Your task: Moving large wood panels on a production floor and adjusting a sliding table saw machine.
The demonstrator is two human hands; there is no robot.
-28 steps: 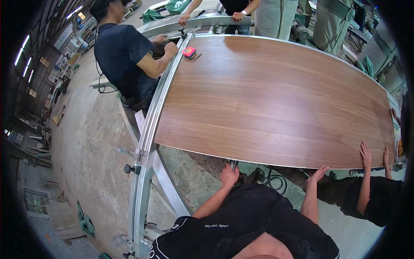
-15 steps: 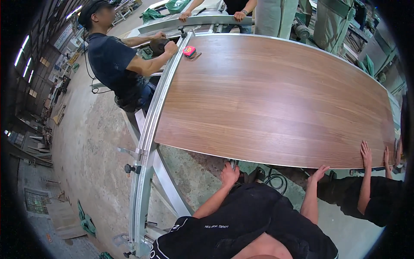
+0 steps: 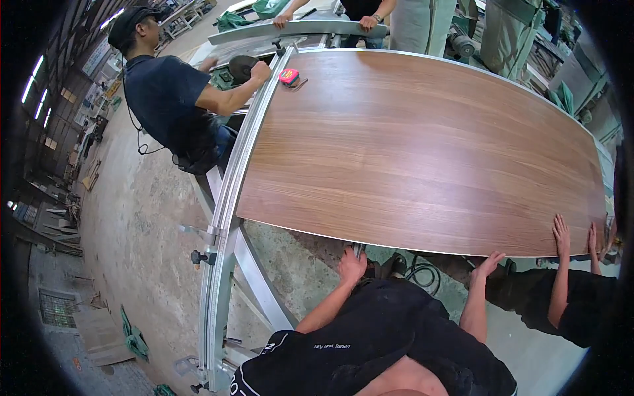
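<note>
A large wood-grain board [image 3: 422,152] with a pale edge lies flat in front of me. At its near edge, my left hand [image 3: 352,265] is closed around a small metal bar [image 3: 358,249] that shows just below the board. My right hand [image 3: 487,265] holds the same edge farther right, fingertips at the rim; its underside grip is hidden. A pink tape measure [image 3: 289,78] with a strap rests on the board's far left corner. Along the left end runs a long aluminium rail [image 3: 247,152].
A co-worker [image 3: 168,105] stands left of the rail beside a dark round disc [image 3: 242,68]. Another person's hands [image 3: 561,236] lie on the board at right. Across the far side, someone holds a metal beam [image 3: 304,30]. A dark hose [image 3: 422,274] coils on the floor.
The co-worker at left has leaned back and turned the head, and one hand has come away from the disc. The far metal beam has shifted slightly left. Both my hands stay put.
</note>
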